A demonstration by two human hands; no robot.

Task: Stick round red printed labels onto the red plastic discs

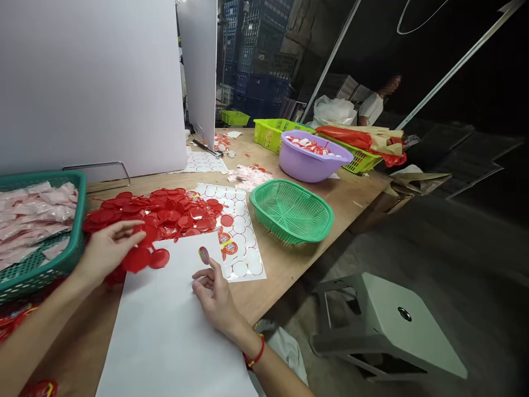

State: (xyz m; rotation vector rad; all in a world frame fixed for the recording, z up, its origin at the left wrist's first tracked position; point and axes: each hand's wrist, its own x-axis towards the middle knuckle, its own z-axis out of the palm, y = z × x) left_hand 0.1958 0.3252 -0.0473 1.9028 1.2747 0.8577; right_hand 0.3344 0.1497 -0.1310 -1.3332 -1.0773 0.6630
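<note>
My left hand is closed at the fingertips on a red plastic disc, above the edge of a heap of red discs. Two more red discs hang or lie just below it; I cannot tell whether they are joined to it. My right hand is over a white sheet, its fingers curled. A small round printed sticker clings to its index fingertip. Past the white sheet lies a sticker sheet with rows of circles, several of them bare, and a few printed stickers.
A teal basket of pink packets stands at left. A green basket sits right of the sticker sheet. Behind are a purple basin of red and white pieces and lime crates. A stool stands at right; a person is farther back.
</note>
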